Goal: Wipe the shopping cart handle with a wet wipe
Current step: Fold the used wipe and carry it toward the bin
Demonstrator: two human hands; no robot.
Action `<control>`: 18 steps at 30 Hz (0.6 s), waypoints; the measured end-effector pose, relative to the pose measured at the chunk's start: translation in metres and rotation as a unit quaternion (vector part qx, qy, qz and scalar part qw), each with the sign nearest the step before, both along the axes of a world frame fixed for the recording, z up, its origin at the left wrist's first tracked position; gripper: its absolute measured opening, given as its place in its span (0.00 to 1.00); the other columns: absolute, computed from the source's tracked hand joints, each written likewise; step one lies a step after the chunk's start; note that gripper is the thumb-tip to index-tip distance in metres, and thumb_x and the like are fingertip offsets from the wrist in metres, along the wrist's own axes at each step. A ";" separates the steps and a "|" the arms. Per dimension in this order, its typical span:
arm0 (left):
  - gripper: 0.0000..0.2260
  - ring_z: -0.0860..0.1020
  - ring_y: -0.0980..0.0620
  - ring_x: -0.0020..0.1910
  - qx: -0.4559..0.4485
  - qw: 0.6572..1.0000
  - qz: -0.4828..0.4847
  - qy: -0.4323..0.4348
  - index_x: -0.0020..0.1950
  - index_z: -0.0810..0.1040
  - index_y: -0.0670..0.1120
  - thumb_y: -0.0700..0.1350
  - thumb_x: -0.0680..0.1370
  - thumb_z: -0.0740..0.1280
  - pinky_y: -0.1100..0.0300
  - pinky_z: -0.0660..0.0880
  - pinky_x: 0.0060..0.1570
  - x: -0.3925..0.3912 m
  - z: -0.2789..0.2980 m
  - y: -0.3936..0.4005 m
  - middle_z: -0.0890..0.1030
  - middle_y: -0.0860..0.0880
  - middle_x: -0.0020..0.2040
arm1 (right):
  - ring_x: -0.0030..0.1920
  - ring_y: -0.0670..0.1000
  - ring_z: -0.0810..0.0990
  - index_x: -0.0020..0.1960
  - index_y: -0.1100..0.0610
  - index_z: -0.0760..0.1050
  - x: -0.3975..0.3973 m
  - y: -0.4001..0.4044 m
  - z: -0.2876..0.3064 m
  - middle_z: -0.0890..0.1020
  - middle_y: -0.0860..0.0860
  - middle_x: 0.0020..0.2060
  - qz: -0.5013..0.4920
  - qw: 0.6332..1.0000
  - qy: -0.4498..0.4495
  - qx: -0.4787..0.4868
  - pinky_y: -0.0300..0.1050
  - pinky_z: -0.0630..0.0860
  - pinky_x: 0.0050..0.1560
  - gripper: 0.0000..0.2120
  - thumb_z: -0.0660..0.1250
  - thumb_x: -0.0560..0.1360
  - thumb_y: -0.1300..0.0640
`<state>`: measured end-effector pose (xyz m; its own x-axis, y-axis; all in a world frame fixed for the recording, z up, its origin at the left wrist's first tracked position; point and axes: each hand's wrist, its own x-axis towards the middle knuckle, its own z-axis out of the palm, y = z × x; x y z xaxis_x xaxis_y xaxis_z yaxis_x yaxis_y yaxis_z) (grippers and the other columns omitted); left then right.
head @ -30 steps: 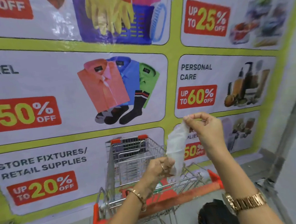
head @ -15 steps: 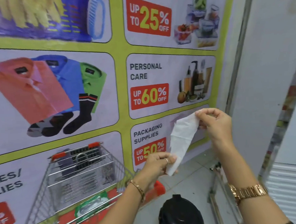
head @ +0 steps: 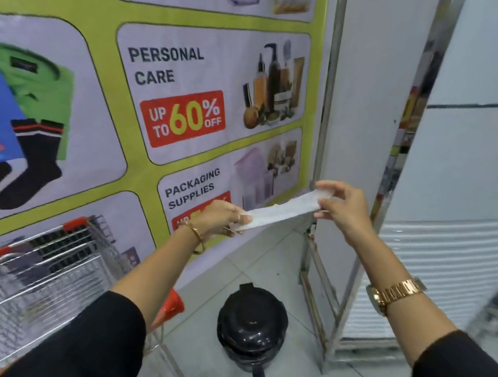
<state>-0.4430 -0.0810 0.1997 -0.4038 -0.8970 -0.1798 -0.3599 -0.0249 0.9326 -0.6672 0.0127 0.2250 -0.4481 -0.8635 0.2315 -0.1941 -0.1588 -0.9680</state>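
Wet wipe stretched flat; handle not yet touched.

The left hand (head: 225,219) and right hand (head: 340,204), both pinched shut on the wet wipe (head: 284,212), now pull it level where it hung upright half a second ago, ready for wiping. The shopping cart (head: 43,276) has slid low left; only its red handle end (head: 169,305) shows. Poster (head: 118,173) text: "PERSONAL CARE", "UP TO 60% OFF", "PACKAGING SUPPLIES".
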 end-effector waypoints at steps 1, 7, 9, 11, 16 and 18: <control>0.02 0.80 0.58 0.27 0.005 0.999 -0.021 -0.027 0.42 0.81 0.41 0.40 0.72 0.72 0.68 0.75 0.25 -0.002 -0.005 -0.007 0.81 0.46 0.36 | 0.35 0.54 0.76 0.54 0.66 0.76 -0.004 -0.005 -0.011 0.76 0.57 0.45 -0.002 1.000 -0.007 0.026 0.33 0.78 0.26 0.15 0.60 0.70 0.75; 0.06 0.81 0.60 0.26 0.031 0.987 -0.073 -0.137 0.46 0.82 0.39 0.41 0.73 0.70 0.69 0.76 0.27 -0.011 -0.039 -0.049 0.82 0.49 0.31 | 0.44 0.55 0.79 0.52 0.64 0.78 -0.021 -0.031 -0.061 0.81 0.60 0.47 -0.030 0.993 -0.025 0.113 0.41 0.80 0.38 0.11 0.66 0.70 0.68; 0.05 0.81 0.59 0.28 0.047 0.982 -0.092 -0.161 0.45 0.82 0.40 0.41 0.74 0.70 0.68 0.76 0.27 -0.018 -0.053 -0.069 0.83 0.50 0.31 | 0.46 0.54 0.79 0.51 0.62 0.80 -0.026 -0.044 -0.074 0.82 0.59 0.48 -0.033 0.990 -0.008 0.137 0.50 0.79 0.51 0.10 0.67 0.70 0.66; 0.03 0.80 0.59 0.29 0.070 0.974 -0.116 -0.183 0.44 0.81 0.41 0.40 0.73 0.70 0.68 0.77 0.28 -0.025 -0.068 -0.091 0.82 0.49 0.33 | 0.48 0.54 0.79 0.51 0.62 0.80 -0.033 -0.064 -0.084 0.82 0.59 0.49 -0.031 0.987 0.003 0.156 0.52 0.76 0.57 0.10 0.67 0.70 0.66; 0.03 0.79 0.60 0.24 0.130 0.958 -0.133 -0.216 0.46 0.80 0.40 0.39 0.73 0.69 0.68 0.75 0.24 -0.040 -0.126 -0.165 0.79 0.47 0.35 | 0.48 0.56 0.78 0.51 0.63 0.80 -0.043 -0.148 -0.116 0.82 0.60 0.51 0.015 0.971 0.040 0.237 0.45 0.74 0.48 0.10 0.66 0.71 0.65; 0.03 0.78 0.55 0.30 0.159 0.956 -0.112 -0.220 0.44 0.77 0.42 0.38 0.73 0.69 0.67 0.75 0.24 -0.044 -0.159 -0.191 0.76 0.48 0.37 | 0.46 0.54 0.77 0.51 0.64 0.80 -0.040 -0.184 -0.138 0.82 0.61 0.51 0.036 0.958 0.066 0.276 0.45 0.72 0.48 0.09 0.66 0.71 0.65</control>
<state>-0.4868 -0.2725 0.0412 -0.4024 -0.6691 -0.6248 -0.7446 -0.1579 0.6486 -0.7076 -0.1711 0.0874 -0.3801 -0.8988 -0.2185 -0.3278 0.3518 -0.8768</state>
